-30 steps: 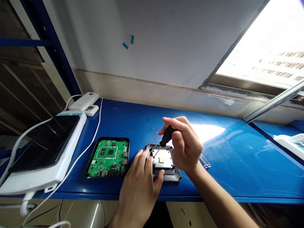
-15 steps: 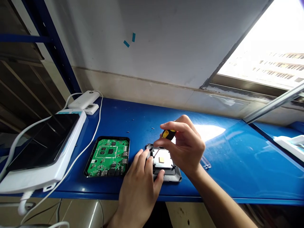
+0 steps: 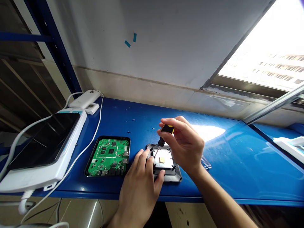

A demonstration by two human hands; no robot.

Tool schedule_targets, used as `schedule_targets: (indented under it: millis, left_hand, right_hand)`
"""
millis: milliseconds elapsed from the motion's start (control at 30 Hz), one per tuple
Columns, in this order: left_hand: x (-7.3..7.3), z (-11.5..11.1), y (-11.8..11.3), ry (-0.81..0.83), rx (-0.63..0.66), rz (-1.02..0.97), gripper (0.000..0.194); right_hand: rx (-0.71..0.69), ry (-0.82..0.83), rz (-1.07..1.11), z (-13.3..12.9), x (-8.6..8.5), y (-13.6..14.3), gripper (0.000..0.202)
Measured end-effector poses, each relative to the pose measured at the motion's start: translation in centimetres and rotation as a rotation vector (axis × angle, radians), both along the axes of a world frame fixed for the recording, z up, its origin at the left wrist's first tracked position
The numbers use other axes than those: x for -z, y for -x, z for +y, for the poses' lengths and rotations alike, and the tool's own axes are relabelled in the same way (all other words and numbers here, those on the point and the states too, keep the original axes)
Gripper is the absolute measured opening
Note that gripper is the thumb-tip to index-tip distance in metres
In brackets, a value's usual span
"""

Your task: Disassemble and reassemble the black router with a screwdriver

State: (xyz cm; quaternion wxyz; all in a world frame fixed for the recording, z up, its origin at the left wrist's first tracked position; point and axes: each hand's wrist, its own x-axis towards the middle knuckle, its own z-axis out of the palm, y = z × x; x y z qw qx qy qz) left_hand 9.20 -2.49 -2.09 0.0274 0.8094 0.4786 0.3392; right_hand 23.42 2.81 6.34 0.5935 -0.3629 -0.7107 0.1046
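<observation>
Left hand [image 3: 140, 180]: one, nearest, palm down; fingers laid over the left edge of the cover, thumb spread away from them across its near part. How hard it presses, cannot tell.

Right hand [image 3: 186, 144]: one, thumb and fingers pinched round the handle of the driver [image 3: 168, 128], a black and yellow tool. Shaft leaning, top to the right, tip at the plate's far left corner, close to a left fingertip. Advised, in judgement: driver stood more upright, in line with the screw; light, even push while turning; cover held flat, left fingers clear of the tip. Screw head: too small to make out.

Cover [image 3: 176, 178]: black, on the table, between the hands, partly beneath the left one, just below and left of the right. Bears a silver plate [image 3: 167, 154] with a tan pad [image 3: 161, 160].

Board [image 3: 106, 155]: green, in a black case, left of the left hand.

Small screws [image 3: 128, 131]: loose on the table [image 3: 142, 110], beyond the board.
</observation>
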Motion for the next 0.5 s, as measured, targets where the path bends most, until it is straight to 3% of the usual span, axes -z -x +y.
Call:
schedule_targets:
  millis: [100,233,367,500]
  left_hand:
    - [0.12,-0.03,-0.03,-0.004,-0.011,-0.002,0.029]
    - [0.18,-0.01,-0.1,-0.012,-0.024,-0.014,0.027]
    - [0.07,0.0,-0.11,0.011,-0.011,-0.011,0.028]
    - [-0.02,-0.02,-0.03,0.02,0.002,-0.005,0.03]
  right_hand:
    - [0.083,-0.075,-0.034,0.2,-0.2,0.19,0.027]
    - [0.037,-0.111,-0.046,-0.19,-0.17,0.37,0.014]
    - [-0.049,0.007,-0.013,-0.55,-0.11,-0.05,0.035]
    - [-0.039,0.031,-0.025,-0.3,-0.45,-0.41,0.033]
